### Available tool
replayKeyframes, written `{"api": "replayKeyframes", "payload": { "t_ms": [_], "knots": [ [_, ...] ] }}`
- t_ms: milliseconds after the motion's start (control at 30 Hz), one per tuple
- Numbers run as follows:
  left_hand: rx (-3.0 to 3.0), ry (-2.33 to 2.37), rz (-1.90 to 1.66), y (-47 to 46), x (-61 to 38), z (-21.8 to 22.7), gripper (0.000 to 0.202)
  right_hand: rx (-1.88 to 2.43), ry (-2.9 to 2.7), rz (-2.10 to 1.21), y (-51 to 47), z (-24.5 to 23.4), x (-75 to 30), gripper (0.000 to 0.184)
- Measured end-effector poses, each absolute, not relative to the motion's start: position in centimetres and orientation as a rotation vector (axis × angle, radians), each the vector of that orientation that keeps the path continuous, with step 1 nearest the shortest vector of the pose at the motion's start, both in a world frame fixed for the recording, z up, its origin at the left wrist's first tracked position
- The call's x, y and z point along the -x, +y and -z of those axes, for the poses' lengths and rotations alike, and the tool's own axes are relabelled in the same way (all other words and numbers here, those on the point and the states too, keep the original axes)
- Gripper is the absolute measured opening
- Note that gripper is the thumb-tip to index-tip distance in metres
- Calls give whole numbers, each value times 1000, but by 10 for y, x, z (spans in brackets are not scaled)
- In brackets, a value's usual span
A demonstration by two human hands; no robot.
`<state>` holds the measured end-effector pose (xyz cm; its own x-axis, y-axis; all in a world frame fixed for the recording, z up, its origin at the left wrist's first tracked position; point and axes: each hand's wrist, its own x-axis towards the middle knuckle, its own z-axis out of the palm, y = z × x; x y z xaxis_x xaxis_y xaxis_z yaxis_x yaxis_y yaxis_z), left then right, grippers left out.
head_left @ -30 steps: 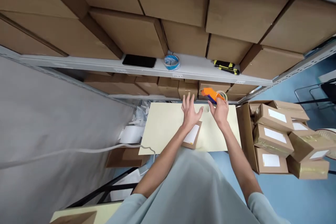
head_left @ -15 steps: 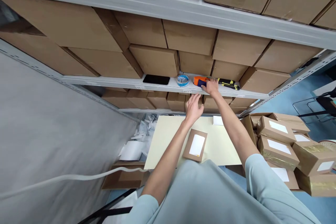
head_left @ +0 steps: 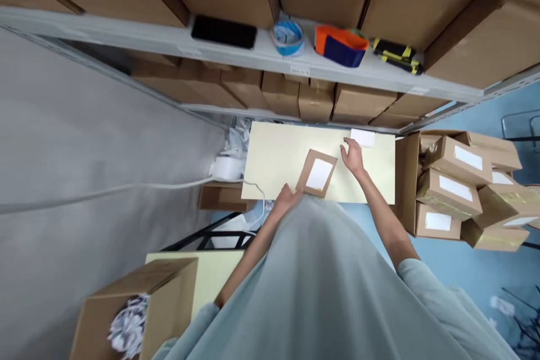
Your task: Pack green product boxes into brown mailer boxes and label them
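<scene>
One brown box (head_left: 307,167), white label (head_left: 319,174) uppermost; right hand (head_left: 352,156) loosely parted, empty; left hand (head_left: 287,198), hold unclear.

**Labelled box (head_left: 316,173) on the cream table (head_left: 272,163), a hand to each side**

At the table's front edge, the left hand (head_left: 288,198) meets the box's near corner; its grip is unclear. Over the table's right half, the right hand (head_left: 352,156) has thumb and fingers parted. Beyond and above the table, a shelf (head_left: 261,54) bears a blue tape roll (head_left: 288,49), an orange-and-purple tool (head_left: 341,48) and black-and-yellow cutters (head_left: 390,48). Right of the table stands a carton (head_left: 405,180).
</scene>
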<state>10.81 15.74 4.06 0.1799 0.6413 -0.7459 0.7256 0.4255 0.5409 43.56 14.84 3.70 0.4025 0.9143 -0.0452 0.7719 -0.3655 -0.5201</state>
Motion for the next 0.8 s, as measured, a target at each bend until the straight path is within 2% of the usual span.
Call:
{"api": "replayKeyframes", "payload": {
  "t_ms": [100, 200, 300, 567, 700, 800],
  "knots": [
    [-1069, 1370, 256, 139, -107, -26, 34, 2184, -1449, -790, 116, 1, -424, 56],
    [-965, 1279, 262, 127, -122, -17, 31, 2158, -1447, -962, 108, 16, -419, 65],
    [-870, 1239, 192, 122, -136, -13, 29, 2183, -1415, -1024, 108, 20, -417, 66],
    [-787, 1312, -70, 141, -135, -15, 32, 2133, -1209, -904, 95, 14, -419, 50],
    [-840, 1424, -256, 160, -137, -20, 45, 2163, -1104, -726, 85, -7, -422, 38],
    [-899, 1412, -358, 174, -142, -24, 51, 2241, -1032, -643, 79, -20, -424, 39]
  ]
}}
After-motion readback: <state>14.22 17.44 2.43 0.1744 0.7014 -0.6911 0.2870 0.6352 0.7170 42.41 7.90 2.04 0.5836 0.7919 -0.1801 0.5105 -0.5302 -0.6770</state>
